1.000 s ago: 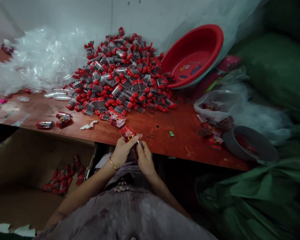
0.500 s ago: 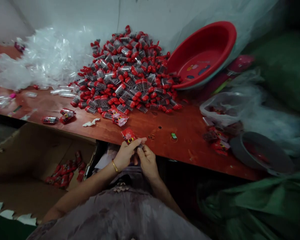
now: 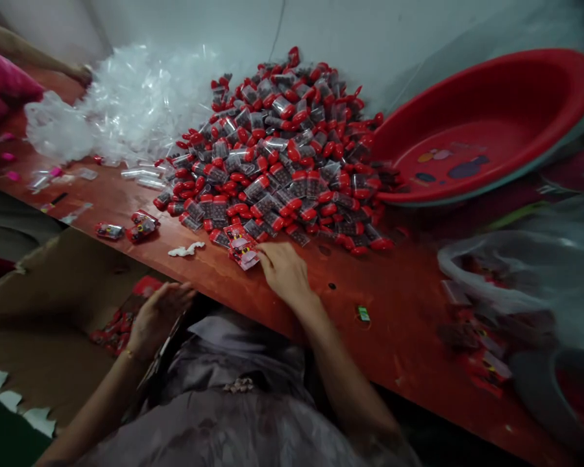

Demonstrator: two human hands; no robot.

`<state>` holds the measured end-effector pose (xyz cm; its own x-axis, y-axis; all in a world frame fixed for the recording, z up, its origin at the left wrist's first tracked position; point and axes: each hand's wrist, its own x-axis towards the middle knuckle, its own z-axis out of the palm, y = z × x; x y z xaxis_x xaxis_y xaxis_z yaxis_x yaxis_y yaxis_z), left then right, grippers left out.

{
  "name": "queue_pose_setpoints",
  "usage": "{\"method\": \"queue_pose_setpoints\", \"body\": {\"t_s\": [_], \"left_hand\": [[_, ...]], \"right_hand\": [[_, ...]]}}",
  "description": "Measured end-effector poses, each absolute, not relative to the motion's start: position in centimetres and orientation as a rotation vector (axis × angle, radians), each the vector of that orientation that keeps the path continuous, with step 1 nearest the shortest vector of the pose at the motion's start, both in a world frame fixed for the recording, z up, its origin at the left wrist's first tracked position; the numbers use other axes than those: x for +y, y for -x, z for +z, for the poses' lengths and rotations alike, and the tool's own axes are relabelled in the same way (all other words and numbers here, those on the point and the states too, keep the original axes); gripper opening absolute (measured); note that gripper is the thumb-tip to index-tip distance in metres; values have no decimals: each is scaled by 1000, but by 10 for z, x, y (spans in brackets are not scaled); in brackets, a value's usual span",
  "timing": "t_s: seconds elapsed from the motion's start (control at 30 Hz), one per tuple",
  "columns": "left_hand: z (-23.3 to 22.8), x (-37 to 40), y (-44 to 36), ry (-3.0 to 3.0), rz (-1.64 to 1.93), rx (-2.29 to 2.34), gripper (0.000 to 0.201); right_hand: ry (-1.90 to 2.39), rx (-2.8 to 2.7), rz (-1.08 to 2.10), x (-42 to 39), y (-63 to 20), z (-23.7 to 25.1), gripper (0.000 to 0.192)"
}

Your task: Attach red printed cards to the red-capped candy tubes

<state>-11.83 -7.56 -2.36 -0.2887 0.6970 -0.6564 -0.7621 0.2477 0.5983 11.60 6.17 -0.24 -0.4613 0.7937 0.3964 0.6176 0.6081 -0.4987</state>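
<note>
My right hand rests on the red table, fingertips touching a small stack of red printed labels at the foot of a big pile of red-capped clear tubes. My left hand is over the cardboard box at my left, with a red packet at its fingers; whether it grips the packet is unclear. More red packets lie in the box.
A red basin leans at the back right. A heap of clear plastic sleeves lies at the back left. Loose filled packets and a white scrap sit near the table edge. Another person's arm shows far left.
Both hands held a red packet together at the table edge. Now my left hand has swung down over the box with it, and my right hand has reached forward to the labels.
</note>
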Motion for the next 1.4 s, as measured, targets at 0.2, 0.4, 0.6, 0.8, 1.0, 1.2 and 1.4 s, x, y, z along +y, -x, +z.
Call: {"method": "queue_pose_setpoints", "body": {"t_s": [0.2, 0.4, 0.6, 0.8, 1.0, 1.2, 1.4], "left_hand": [[-50, -104, 172, 265, 1451, 1438, 39], [-34, -53, 139, -1022, 1273, 2176, 35], [-35, 21, 156, -1895, 682, 2536, 43], [-39, 16, 157, -2042, 580, 2579, 38], [-24, 17, 128, -2132, 920, 2383, 33], [-8, 88, 110, -2497, 625, 1858, 38], [-9, 121, 106, -2754, 477, 1564, 32]], "right_hand": [[981, -2684, 107, 135, -100, -20, 35], [1215, -2529, 10, 99, -143, -51, 37], [1369, -2240, -100, 59, -150, -60, 30], [1553, -2150, -75, 52, -111, -48, 37], [1597, -2188, -23, 64, -84, -53, 41], [1568, -2202, 29, 71, -76, -52, 39], [1510, -2173, 58, 73, -76, -56, 36]]}}
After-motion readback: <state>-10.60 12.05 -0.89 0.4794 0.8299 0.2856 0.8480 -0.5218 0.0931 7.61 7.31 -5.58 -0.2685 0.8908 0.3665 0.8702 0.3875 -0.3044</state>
